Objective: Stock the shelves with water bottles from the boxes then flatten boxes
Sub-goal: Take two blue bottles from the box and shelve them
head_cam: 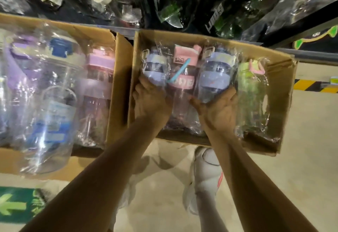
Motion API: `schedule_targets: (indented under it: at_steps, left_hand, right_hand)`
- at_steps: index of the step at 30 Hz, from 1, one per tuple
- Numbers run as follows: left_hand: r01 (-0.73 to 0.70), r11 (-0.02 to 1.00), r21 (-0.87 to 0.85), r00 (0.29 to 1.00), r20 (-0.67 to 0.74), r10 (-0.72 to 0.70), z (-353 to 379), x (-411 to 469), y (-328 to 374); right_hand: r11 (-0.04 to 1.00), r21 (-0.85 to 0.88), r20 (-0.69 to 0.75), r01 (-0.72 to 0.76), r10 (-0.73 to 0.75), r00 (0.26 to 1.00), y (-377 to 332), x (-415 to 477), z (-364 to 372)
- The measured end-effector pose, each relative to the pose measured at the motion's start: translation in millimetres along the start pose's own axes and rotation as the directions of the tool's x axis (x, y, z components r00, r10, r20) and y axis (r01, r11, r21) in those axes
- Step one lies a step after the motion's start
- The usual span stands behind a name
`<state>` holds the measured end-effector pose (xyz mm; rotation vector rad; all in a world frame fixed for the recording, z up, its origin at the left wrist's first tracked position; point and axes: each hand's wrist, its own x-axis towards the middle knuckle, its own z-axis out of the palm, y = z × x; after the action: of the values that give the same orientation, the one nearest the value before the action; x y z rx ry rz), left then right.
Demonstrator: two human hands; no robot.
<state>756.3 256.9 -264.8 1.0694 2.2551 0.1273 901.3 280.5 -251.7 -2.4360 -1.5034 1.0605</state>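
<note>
Looks like the stocking step, mid-grab, nowhere near flattening yet. Got the left hand [150,100] curled round the lower body of a plastic-wrapped clear bottle with a lilac band [154,67], tight against the left wall of the open brown cardboard box [285,85]. Got the right hand [217,109] wrapped the same way round a second wrapped lilac-banded bottle [215,78], mid-box. Between those, a wrapped pink-capped bottle with a blue strap [184,56]; by the right wall, a wrapped pale green bottle [252,89].

Next up, probably: lift both clear of the rim without snagging the crinkly wrap, then onto the grey-edged metal shelf [314,55] just beyond. Plenty left as well in the bigger cardboard box of large bottles [118,85] on the left.

Writing-wise: only "DE" readable on the pink band, rest hidden. White lettering on one dark shelf bottle, too unclear to call.
</note>
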Motion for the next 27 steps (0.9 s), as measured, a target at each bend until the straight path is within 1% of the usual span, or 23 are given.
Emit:
schedule_targets:
  at_steps: [3, 6, 9, 12, 14, 16, 17, 18, 23, 25, 27]
  left_hand:
    - [0.048, 0.995, -0.087, 0.998, -0.024, -0.05, 6, 1, 0]
    - [0.09, 0.988, -0.122, 0.996, 0.003, -0.09, 3, 3, -1]
    - [0.063, 0.993, -0.102, 0.998, 0.02, -0.061, 3, 1, -2]
    - [0.075, 0.993, -0.09, 0.996, 0.056, -0.07, 10, 0, -2]
    - [0.118, 0.981, -0.152, 0.989, 0.108, -0.102, 16, 6, -5]
    - [0.228, 0.932, -0.282, 0.963, 0.205, -0.174, 17, 13, -6]
    - [0.276, 0.907, -0.319, 0.949, 0.238, -0.206, 17, 17, -8]
    - [0.296, 0.898, -0.326, 0.943, 0.249, -0.221, 17, 20, -10]
    - [0.354, 0.903, -0.244, 0.919, 0.268, -0.288, 9, 16, -11]
    - [0.373, 0.885, -0.279, 0.912, 0.285, -0.295, 6, 10, -15]
    - [0.405, 0.84, -0.36, 0.899, 0.326, -0.294, -2, 3, -16]
  right_hand:
    - [0.995, 0.099, -0.014, -0.023, 0.025, 1.0, 4, 10, 0]
    - [0.985, 0.144, 0.045, -0.092, 0.086, 0.995, 8, 19, -4]
    - [0.975, 0.184, 0.063, -0.128, 0.118, 0.991, 15, 24, -10]
    - [0.969, 0.194, 0.142, -0.153, 0.127, 0.982, 19, 23, -20]
    - [0.971, 0.191, 0.151, -0.144, 0.116, 0.982, 23, 22, -22]
    - [0.97, 0.204, 0.145, -0.13, 0.101, 0.984, 22, 21, -22]
    - [0.968, 0.219, 0.138, -0.122, 0.093, 0.986, 22, 20, -22]
    - [0.967, 0.224, 0.131, -0.118, 0.09, 0.987, 21, 19, -21]
    - [0.958, 0.272, 0.116, -0.089, 0.059, 0.991, 20, 9, -28]
    - [0.961, 0.271, 0.108, -0.061, 0.033, 0.994, 19, 3, -39]
    - [0.965, 0.258, 0.101, -0.041, 0.015, 0.995, 13, -4, -54]
